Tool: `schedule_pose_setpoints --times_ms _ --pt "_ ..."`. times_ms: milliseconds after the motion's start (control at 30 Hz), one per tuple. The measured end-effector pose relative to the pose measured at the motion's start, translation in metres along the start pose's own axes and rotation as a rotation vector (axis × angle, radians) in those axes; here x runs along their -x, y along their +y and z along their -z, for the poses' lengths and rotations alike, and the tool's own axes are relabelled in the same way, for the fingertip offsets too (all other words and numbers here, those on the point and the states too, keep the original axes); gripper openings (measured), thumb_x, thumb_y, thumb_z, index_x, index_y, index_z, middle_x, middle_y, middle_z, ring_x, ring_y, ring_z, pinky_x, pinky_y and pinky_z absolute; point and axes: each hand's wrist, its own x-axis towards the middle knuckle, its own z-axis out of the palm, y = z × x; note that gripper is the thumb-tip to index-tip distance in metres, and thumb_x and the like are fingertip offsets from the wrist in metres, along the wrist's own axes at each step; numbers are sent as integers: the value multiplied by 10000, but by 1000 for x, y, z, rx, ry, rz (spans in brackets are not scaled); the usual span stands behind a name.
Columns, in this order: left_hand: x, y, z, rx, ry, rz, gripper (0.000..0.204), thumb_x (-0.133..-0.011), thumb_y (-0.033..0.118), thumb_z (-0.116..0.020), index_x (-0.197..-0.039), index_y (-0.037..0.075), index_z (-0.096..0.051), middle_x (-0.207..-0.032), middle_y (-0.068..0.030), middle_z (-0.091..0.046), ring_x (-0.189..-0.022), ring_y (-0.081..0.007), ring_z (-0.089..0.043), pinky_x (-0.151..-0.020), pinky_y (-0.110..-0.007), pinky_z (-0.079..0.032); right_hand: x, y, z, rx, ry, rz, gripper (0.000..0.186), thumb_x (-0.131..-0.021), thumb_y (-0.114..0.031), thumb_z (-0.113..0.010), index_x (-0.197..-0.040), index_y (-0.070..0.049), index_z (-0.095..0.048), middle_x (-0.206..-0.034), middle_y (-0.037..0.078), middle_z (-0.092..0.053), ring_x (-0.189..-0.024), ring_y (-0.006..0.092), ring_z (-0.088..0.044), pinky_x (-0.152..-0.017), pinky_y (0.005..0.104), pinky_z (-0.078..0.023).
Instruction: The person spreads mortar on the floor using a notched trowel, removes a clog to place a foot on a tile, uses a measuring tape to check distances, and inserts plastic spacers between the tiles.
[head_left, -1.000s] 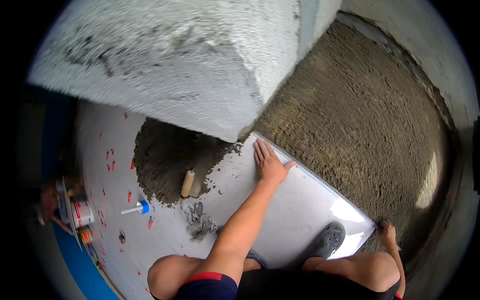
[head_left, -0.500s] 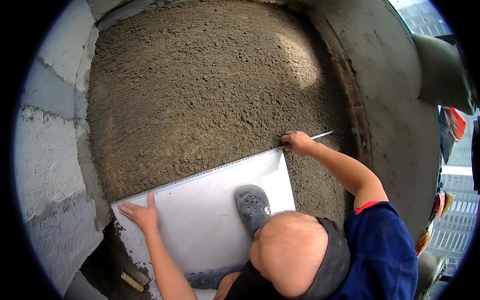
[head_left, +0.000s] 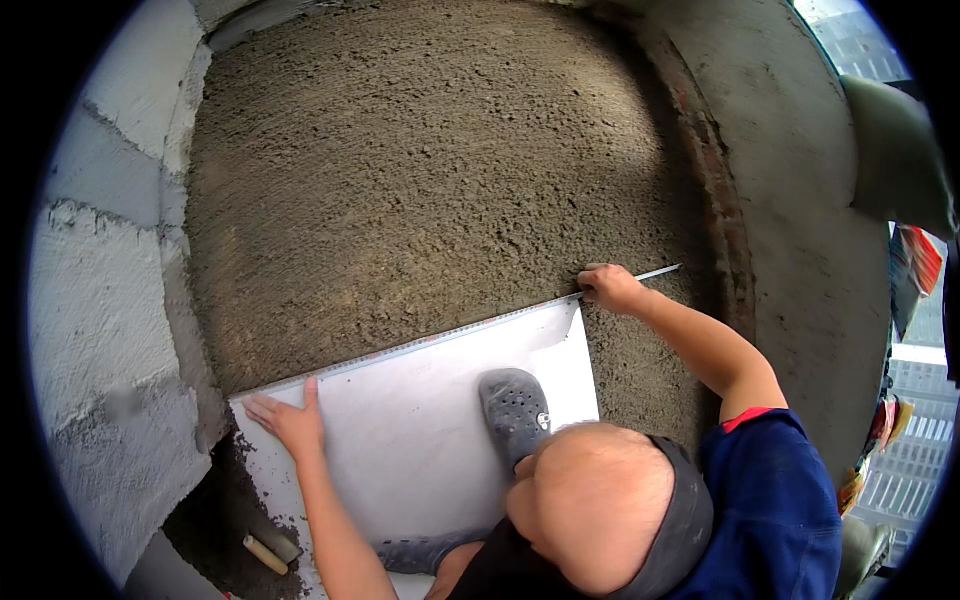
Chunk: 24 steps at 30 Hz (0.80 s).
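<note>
A large pale tile (head_left: 420, 440) lies on a rough bed of damp mortar. Along its far edge runs a long thin metal ruler (head_left: 420, 342), slanting up to the right and reaching past the tile's right corner. My left hand (head_left: 292, 422) rests flat on the tile's far left corner, fingers spread and the thumb by the ruler's edge. Beyond the far right corner, my right hand (head_left: 612, 288) grips the ruler with bent fingers. The ruler's bare end sticks out to the right of that hand.
My grey clog (head_left: 515, 412) stands on the tile, below my bent knee (head_left: 595, 500). Mortar (head_left: 420, 170) spreads ahead between a block wall (head_left: 110, 300) on the left and a cement ledge (head_left: 800, 240). A pale-handled tool (head_left: 265, 555) lies at the lower left.
The whole view has shifted slightly, so everything sits a little further right. Both hands keep their places on the tile and ruler.
</note>
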Motion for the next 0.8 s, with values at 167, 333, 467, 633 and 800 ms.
schedule_pose_setpoints --times_ms 167,333,467,633,800 --pt "-4 15 5 190 -28 25 1291 -809 634 -729 -1487 -240 -64 -1601 -410 -19 -1524 -497 7 -1258 -506 -10 -31 23 -11 69 -127 -137 277 -887 -170 -709 -1137 -64 -659 -1064 169 -659 -1016 369 -639 -860 494 -524" --pt "14 37 9 121 -36 -65 1291 -794 645 -726 -1506 -215 -79 -1608 -396 -43 -1523 -496 -22 -1254 -509 -46 36 40 -16 -33 102 -108 133 -738 -65 -680 -824 -10 -595 -879 246 -627 -897 475 -617 -745 526 -488" --pt "21 34 17 181 5 -38 1244 -810 643 -714 -1500 -214 -133 -1604 -395 -45 -1515 -512 -39 -1247 -519 -100 28 29 0 37 97 -19 162 -731 -58 -687 -844 -7 -583 -862 230 -615 -863 472 -612 -729 519 -484" --pt "17 30 17 180 22 -9 1259 -798 646 -725 -1507 -204 -124 -1612 -382 -41 -1522 -499 -31 -1249 -516 -87 4 54 -35 65 152 43 199 -719 -54 -711 -884 -16 -606 -862 219 -615 -848 473 -603 -721 514 -489" --pt "18 32 20 218 23 28 1264 -778 607 -768 -1516 -190 -121 -1623 -361 -37 -1529 -486 -15 -1250 -512 -71 3 36 -25 67 63 18 228 -667 -57 -741 -858 -31 -619 -843 199 -635 -842 447 -620 -716 513 -481"
